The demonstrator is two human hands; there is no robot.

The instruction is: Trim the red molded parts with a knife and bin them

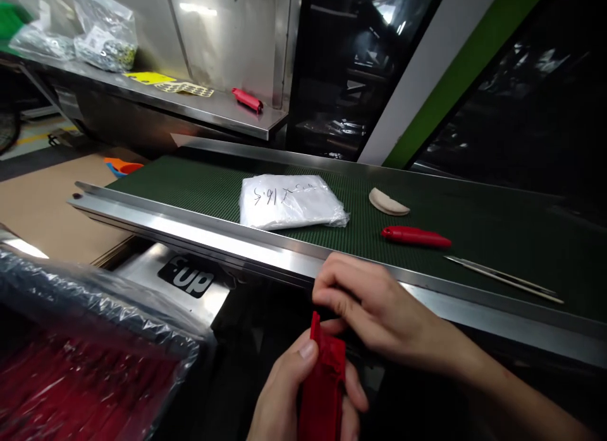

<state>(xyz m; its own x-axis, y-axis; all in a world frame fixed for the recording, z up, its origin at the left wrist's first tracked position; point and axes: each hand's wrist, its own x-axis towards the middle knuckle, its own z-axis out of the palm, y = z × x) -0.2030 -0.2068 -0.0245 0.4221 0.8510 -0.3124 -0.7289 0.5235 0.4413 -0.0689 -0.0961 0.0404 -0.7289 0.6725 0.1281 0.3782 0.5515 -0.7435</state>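
Below the near steel rail of the green conveyor belt (199,182), a red plastic piece (323,384) is held upright in the left hand (284,397), whose fingers are wrapped around its lower body with the thumb pressed against its left edge. The right hand (374,308) is curled above it, its fingertips pinched at the top of the piece (what exactly is gripped there is hidden by the fingers). The piece appears to be a thin, stiff moulding, light and probably somewhat slippery; it is judged best gripped around its long flat sides, not by its narrow tip. On the belt are laid a white plastic bag (289,201) with handwriting, a cream curved piece (387,203), a red handle (416,237) and a pair of metal tweezers (502,277). At lower left, a plastic-lined bin (95,346) of further red parts is seen.
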